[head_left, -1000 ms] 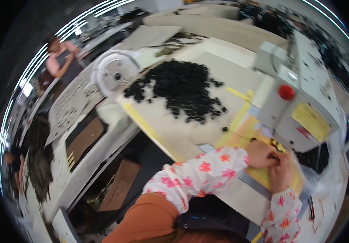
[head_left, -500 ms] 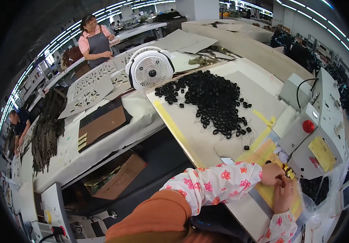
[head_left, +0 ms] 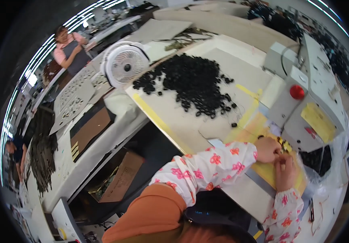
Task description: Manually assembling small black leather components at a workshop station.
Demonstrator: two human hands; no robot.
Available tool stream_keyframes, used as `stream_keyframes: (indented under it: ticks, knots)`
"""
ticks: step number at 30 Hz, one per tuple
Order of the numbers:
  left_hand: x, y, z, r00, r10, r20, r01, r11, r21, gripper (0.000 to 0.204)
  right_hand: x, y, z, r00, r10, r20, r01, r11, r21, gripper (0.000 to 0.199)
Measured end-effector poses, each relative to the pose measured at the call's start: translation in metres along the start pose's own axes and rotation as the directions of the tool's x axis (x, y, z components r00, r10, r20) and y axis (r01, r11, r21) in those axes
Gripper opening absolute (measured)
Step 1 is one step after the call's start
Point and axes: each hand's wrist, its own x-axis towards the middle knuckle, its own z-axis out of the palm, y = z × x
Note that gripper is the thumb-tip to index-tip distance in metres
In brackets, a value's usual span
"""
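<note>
Far left, a person in a dark top (head_left: 10,148) stands beside a heap of dark strips (head_left: 41,158). Further back, a person in an apron (head_left: 70,48) stands behind grey cut panels (head_left: 75,95). A brown cardboard sheet (head_left: 91,129) lies on the lower bench, and an open cardboard box (head_left: 121,178) sits on the floor beneath it.

A white fan (head_left: 126,65) stands at the corner of your desk (head_left: 174,117). A yellow tape strip (head_left: 158,119) runs along the near edge. The pile of black rings (head_left: 194,81) lies mid-desk, well apart from your hands.

Change noted: over the last second only your head has swung. Both hands have kept their place, so the work remains at the foot of the machine.

Your left hand (head_left: 267,149) and right hand (head_left: 285,172) rest on the yellow sheet (head_left: 263,170). The fingers are curled and drawn close together over a small dark piece (head_left: 281,143). Whether either hand actually pinches it cannot be told at this size.

Right: the grey machine (head_left: 304,101) carries a round red button (head_left: 297,92). On its front is a rectangular yellow label (head_left: 318,121), with a small red label (head_left: 311,131) just below.
</note>
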Motion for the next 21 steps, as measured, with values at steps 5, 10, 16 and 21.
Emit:
stream_keyframes:
  ticks: [5, 10, 16, 21]
  knots:
    - [0.002, -0.006, -0.022, 0.998, -0.038, 0.039, 0.039, 0.999, -0.022, 0.029, 0.017, 0.014, 0.017, 0.946, 0.323, 0.027, -0.309, 0.873, 0.377, 0.017]
    - [0.007, -0.010, -0.012, 0.997, -0.054, 0.049, 0.059, 0.994, -0.097, 0.024, 0.018, 0.025, 0.006, 0.907, 0.415, 0.069, -0.400, 0.800, 0.447, 0.017]
    - [0.007, -0.011, -0.003, 0.995, -0.081, -0.060, 0.083, 0.996, 0.037, 0.020, 0.014, 0.025, 0.010, 0.925, 0.375, -0.057, -0.335, 0.879, 0.340, 0.012]
    - [0.013, -0.002, -0.003, 0.987, -0.145, -0.066, 0.146, 0.989, 0.013, 0.020, 0.014, 0.032, 0.010, 0.937, 0.306, -0.167, -0.246, 0.920, 0.305, 0.009]
